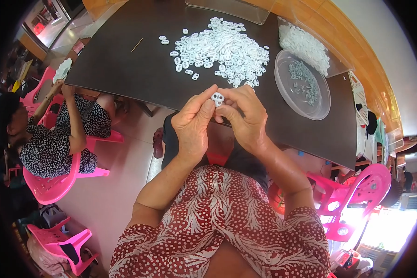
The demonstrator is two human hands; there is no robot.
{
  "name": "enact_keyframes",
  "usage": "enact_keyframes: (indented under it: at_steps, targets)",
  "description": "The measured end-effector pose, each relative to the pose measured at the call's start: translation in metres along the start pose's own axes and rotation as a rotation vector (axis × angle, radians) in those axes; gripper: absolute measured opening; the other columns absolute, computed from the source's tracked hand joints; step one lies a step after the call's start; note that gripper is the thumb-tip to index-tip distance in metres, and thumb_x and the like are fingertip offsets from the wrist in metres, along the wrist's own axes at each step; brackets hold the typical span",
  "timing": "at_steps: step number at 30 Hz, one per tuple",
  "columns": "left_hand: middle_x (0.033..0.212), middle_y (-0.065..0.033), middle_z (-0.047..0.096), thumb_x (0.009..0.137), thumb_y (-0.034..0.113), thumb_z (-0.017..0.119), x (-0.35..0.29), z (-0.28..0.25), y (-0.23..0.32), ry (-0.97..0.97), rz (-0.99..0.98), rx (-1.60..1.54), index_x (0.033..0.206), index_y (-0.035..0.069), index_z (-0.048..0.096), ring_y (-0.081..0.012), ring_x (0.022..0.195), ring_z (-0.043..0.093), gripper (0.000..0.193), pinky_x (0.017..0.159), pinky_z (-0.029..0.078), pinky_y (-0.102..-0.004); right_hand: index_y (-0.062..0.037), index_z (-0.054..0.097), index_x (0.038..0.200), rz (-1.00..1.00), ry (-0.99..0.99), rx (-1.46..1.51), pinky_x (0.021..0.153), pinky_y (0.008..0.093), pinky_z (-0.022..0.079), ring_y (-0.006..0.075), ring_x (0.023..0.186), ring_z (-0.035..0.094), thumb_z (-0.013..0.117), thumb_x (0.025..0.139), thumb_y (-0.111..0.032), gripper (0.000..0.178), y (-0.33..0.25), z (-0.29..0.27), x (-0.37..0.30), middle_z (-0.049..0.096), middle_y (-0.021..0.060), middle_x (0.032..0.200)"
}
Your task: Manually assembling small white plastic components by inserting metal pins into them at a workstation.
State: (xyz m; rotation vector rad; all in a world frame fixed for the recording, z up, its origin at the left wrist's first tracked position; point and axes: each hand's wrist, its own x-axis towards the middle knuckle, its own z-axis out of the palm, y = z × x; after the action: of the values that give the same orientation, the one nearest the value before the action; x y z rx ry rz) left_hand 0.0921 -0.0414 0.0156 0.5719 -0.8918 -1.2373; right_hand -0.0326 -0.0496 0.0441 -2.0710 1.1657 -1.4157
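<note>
Between my two hands, just over the table's near edge, is a small white plastic piece (pixel 218 98) with dark holes in its face. My left hand (pixel 194 116) pinches it from the left with thumb and fingertips. From the other side my right hand (pixel 243 113) grips it, thumb below and fingers curled behind. Beyond my fingertips lies a large loose pile of white oval two-holed pieces (pixel 224 48). To the right of the pile, a round clear plastic tray (pixel 282 99) holds many small grey-green parts (pixel 303 81).
A clear bin of white pieces (pixel 303 44) stands at the back right of the dark table (pixel 120 60). A thin stick (pixel 136 45) lies at the left. Another person (pixel 55 139) sits leftward among pink chairs (pixel 53 185); another pink chair (pixel 373 185) stands right.
</note>
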Motion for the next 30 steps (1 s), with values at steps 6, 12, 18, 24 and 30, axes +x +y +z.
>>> enact_keyframes:
  at_steps: [6,12,18,24,30]
  targets:
    - [0.085,-0.0050,0.057,0.090,0.004,0.056,-0.006,0.005,-0.001,0.039,0.124,0.061,0.113,-0.006,0.060,-0.0091,0.067,0.052,0.025,0.061,0.045,-0.0210,0.0024,0.061,0.101,-0.169,0.093,-0.046,0.063,0.0312,0.045,0.0222,0.072,0.053,0.066,0.069,0.005,0.032,0.001,0.006,-0.005,0.060,0.0101,0.085]
    - [0.087,-0.0026,0.060,0.091,0.008,0.056,-0.009,0.006,-0.003,0.097,0.129,0.055,0.109,-0.007,0.061,-0.0063,0.071,0.052,0.023,0.064,0.046,-0.0200,0.0030,0.059,0.104,-0.230,0.120,-0.076,0.063,0.0317,0.046,0.0232,0.073,0.053,0.066,0.070,0.005,0.034,0.004,0.014,-0.009,0.060,0.0111,0.087]
    - [0.099,-0.0068,0.062,0.093,0.011,0.054,-0.013,0.009,0.003,0.143,0.119,0.055,0.112,-0.006,0.058,-0.0063,0.079,0.052,0.026,0.071,0.045,-0.0198,0.0019,0.057,0.105,-0.254,0.146,-0.071,0.062,0.0309,0.046,0.0233,0.074,0.053,0.070,0.073,-0.001,0.034,-0.008,0.016,-0.007,0.060,0.0117,0.089]
    - [0.104,-0.0083,0.061,0.094,0.016,0.054,-0.015,0.012,0.005,0.116,0.212,0.154,0.110,-0.006,0.058,-0.0078,0.085,0.052,0.027,0.077,0.043,-0.0215,0.0012,0.057,0.103,-0.256,0.197,-0.054,0.061,0.0313,0.046,0.0248,0.076,0.054,0.071,0.073,-0.004,0.033,-0.009,0.019,-0.007,0.060,0.0121,0.089]
    - [0.096,-0.0054,0.058,0.094,0.018,0.054,-0.013,0.012,0.000,0.093,0.375,0.282,0.106,-0.005,0.059,-0.0081,0.085,0.050,0.027,0.077,0.042,-0.0226,0.0011,0.056,0.102,-0.383,0.245,-0.082,0.060,0.0329,0.046,0.0268,0.073,0.055,0.069,0.074,-0.003,0.032,-0.009,0.018,-0.003,0.059,0.0124,0.087]
